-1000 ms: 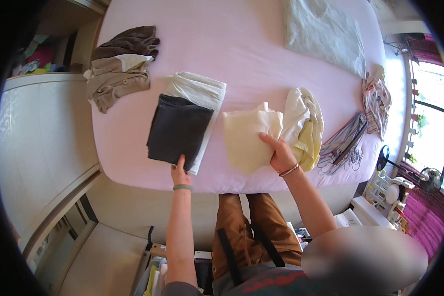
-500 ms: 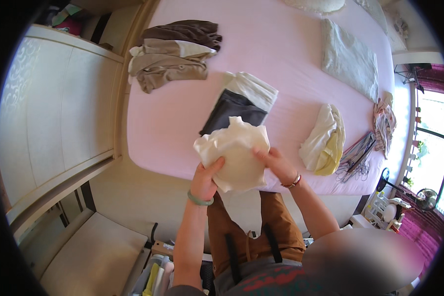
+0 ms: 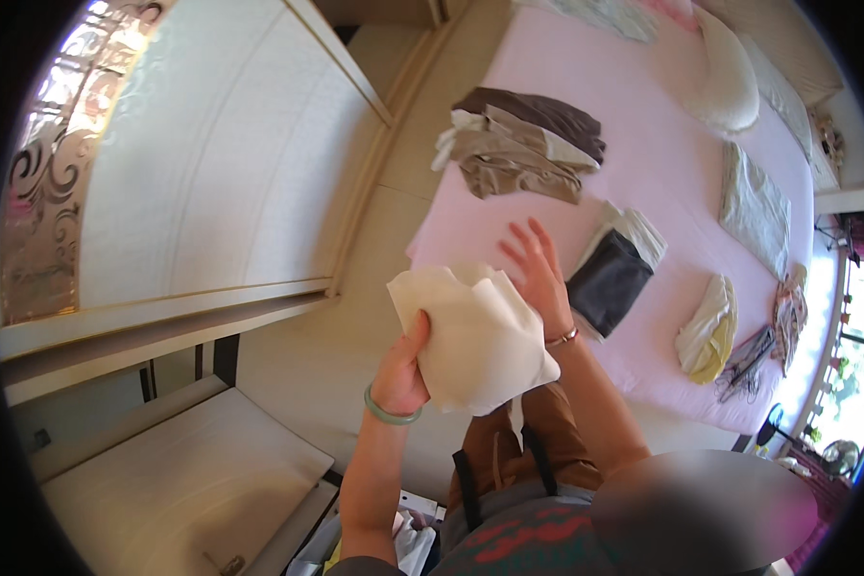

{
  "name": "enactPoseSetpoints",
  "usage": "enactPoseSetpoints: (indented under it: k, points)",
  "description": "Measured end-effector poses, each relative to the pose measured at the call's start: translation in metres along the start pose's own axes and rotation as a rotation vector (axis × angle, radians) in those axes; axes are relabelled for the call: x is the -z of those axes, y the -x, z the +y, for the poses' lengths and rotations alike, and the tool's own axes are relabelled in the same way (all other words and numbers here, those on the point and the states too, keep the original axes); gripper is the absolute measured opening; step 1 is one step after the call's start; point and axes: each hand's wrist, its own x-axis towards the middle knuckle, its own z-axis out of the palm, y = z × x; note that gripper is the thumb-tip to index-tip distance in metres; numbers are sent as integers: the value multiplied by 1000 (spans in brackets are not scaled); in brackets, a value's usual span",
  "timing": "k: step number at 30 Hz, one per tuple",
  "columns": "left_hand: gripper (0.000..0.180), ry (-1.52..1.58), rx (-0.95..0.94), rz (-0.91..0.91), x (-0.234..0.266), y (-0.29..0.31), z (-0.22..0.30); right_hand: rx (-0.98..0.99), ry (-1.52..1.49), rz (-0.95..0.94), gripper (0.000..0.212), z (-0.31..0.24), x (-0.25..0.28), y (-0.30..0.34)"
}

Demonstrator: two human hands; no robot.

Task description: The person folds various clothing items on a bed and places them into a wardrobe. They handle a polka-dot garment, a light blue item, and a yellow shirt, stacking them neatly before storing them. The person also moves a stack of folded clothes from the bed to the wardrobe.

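**Cream cloth lifted clear of the bed**

The person stands at the foot corner of the pink bed, holding a folded cream cloth up in front of the chest, off the mattress. The left hand carries it: thumb over the near face, fingers tucked beneath, clamped on the lower left edge so that the folds stay together. The right hand is behind the cloth at about two o'clock from it, fingers spread wide apart and gripping nothing; whether the palm touches the cloth's far side I cannot tell. It looks like a flat hand kept close to steady the bundle.

On the bed, at three o'clock from the cloth, lies a folded dark grey garment stacked on a folded white piece, a neat pile set square to the mattress edge. Farther up, at twelve o'clock, sits a looser heap of brown and beige clothes. A crumpled yellow and white bundle lies near the bed's right edge, with wire hangers just beside it. A white cabinet stands to the left.
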Motion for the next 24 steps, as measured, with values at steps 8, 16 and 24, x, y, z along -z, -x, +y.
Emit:
enactPoseSetpoints:
  k: [8, 16, 24]
  points:
    - [53, 44, -280, 201, -3, 29, 114, -603, -566, -628, 74, 13, -91, 16]
    - [52, -37, -653, 447, 24, 92, 204, -668, -49, -617, 47, 0, -269, -1]
    - [67, -17, -1269, 858, 101, 144, 297, -738, -187, -727, 49, 25, -412, -3]
